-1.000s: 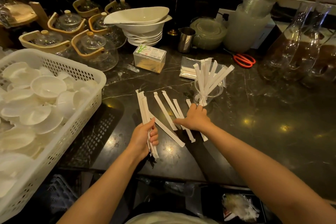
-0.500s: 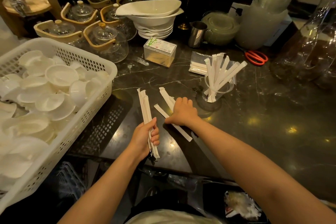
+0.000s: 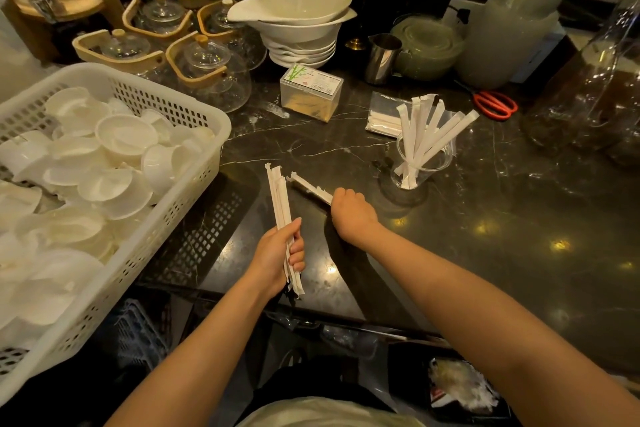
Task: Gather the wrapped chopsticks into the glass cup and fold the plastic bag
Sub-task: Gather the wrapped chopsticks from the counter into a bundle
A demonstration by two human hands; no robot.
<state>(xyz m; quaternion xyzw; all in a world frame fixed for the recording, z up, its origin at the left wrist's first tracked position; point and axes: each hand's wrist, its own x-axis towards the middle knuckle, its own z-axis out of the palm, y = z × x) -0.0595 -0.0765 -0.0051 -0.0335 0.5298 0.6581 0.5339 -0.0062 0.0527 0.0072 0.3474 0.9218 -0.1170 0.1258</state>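
Two bundles of wrapped chopsticks are in play — the left hand grips one upright, ready to tip into the glass cup far right; the right hand seems curled around another. Behind the cup lies the plastic bag, unfolded.

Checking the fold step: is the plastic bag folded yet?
Cannot tell: the bag lies flat behind the cup, neither hand on it.

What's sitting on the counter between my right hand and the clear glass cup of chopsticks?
Nothing: in the head view, only bare dark marble counter lies between the right hand and the clear glass cup.
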